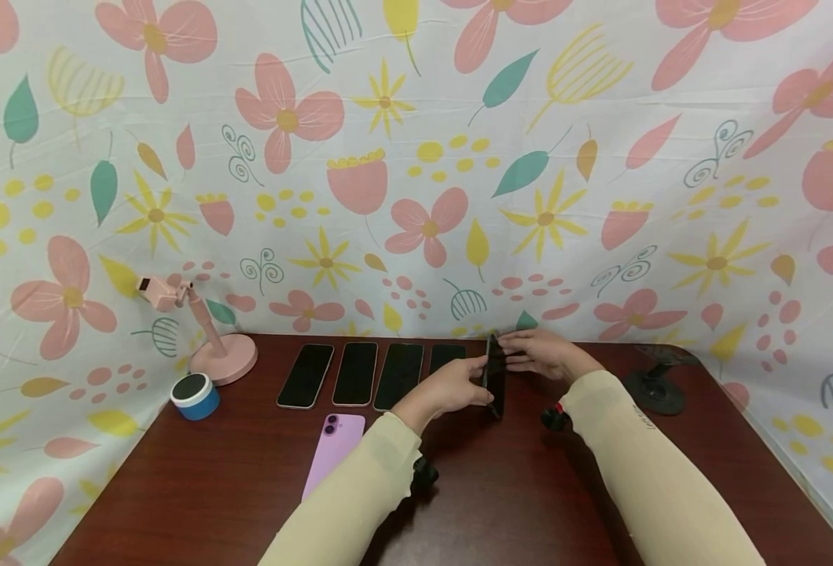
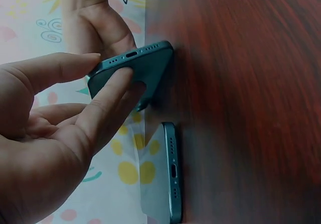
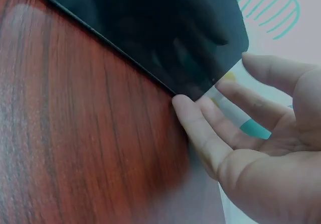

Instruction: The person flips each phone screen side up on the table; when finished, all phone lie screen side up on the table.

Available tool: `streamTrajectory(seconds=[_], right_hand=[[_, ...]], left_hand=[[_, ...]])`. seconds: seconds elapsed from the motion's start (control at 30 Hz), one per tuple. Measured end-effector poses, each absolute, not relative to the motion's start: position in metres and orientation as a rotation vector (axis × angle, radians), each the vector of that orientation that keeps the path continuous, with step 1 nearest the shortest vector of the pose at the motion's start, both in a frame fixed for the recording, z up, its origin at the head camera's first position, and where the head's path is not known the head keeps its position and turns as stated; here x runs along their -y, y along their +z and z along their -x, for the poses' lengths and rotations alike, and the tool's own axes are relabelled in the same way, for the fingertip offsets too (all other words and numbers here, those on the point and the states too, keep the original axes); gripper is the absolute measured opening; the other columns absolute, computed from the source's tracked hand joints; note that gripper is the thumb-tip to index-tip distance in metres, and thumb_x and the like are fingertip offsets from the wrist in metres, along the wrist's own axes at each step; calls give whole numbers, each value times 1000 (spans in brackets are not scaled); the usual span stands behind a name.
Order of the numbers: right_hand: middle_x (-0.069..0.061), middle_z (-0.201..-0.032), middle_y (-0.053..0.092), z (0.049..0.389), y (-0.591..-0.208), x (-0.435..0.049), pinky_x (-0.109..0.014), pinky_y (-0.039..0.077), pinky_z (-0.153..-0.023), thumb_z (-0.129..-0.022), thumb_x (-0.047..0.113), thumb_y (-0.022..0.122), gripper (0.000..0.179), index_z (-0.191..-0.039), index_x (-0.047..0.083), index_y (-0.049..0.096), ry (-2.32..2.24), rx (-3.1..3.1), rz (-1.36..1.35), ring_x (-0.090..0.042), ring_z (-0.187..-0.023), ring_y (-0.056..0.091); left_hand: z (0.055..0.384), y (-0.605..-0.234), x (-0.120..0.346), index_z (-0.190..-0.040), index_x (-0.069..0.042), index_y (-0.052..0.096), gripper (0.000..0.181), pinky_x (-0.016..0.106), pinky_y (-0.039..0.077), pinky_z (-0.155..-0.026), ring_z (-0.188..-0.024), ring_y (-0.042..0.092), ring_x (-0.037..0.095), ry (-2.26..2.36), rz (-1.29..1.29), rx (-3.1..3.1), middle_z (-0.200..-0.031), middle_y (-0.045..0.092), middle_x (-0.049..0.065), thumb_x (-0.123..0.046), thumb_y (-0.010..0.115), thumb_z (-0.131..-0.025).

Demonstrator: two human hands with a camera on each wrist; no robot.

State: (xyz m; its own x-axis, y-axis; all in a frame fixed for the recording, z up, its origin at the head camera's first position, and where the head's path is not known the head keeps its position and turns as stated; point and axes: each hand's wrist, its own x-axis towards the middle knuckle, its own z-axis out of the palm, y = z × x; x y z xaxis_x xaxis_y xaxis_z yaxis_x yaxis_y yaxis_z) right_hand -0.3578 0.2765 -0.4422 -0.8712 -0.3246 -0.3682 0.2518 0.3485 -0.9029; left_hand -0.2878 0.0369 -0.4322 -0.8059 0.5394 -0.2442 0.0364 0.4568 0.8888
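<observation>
A dark smartphone (image 1: 497,385) stands tilted on its edge near the table's back, its black screen facing the right hand. My left hand (image 1: 452,387) pinches its near end; in the left wrist view, the thumb lies on one side of the port end and the fingers on the other. At the phone's far end, my right hand (image 1: 540,352) touches the corners with extended fingertips, as the right wrist view shows. Just left of it lies another phone (image 1: 448,355), partly hidden by the left hand, the last in a row of several black-screened phones (image 1: 398,377).
A purple phone (image 1: 335,448) lies back up beside the left forearm. Farther left stand a pink phone stand (image 1: 224,358) and a blue and white cylinder (image 1: 195,395). A black stand (image 1: 657,385) is at the back right. Floral cloth (image 1: 431,157) hangs behind the table.
</observation>
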Motion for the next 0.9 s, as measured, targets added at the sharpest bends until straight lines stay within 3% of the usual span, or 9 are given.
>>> streamTrajectory(seconds=[0.17,0.27,0.57,0.77,0.9], right_hand=[[-32,-171,31,357,-443,-279,-52,45,-123,-115,20,47,57,-163,-8,34,-1487,-2185,101,-49,-158,35],[-32,-167,39,357,-443,-279,-52,45,-122,-113,17,50,56,-162,-8,37,-1450,-2220,114,-48,-157,38],[-32,-169,34,356,-444,-277,-51,45,-123,-110,15,57,59,-161,-7,39,-1390,-2266,106,-47,-154,43],[-32,-165,42,357,-447,-272,-51,46,-122,-111,15,54,55,-159,-8,42,-1357,-2329,104,-47,-153,45],[-32,-162,46,356,-449,-271,-51,49,-120,-109,14,57,55,-158,-8,45,-1332,-2383,98,-46,-149,50]], left_hand=[[289,-435,-36,-168,-12,35,77,50,49,-118,-154,47,33,1218,-497,-2313,-169,45,15,-15,73,-101],[288,-437,-36,-168,-9,35,77,51,47,-121,-156,44,34,1183,-519,-2345,-170,43,16,-15,72,-101],[291,-441,-42,-165,-3,39,79,46,50,-118,-153,50,32,1041,-530,-2473,-169,45,15,-17,78,-97],[292,-444,-52,-163,-2,42,84,42,52,-117,-151,52,31,812,-545,-2628,-169,44,17,-25,83,-94],[291,-443,-59,-161,0,44,84,40,55,-112,-145,58,31,702,-564,-2694,-164,51,19,-28,85,-93]])
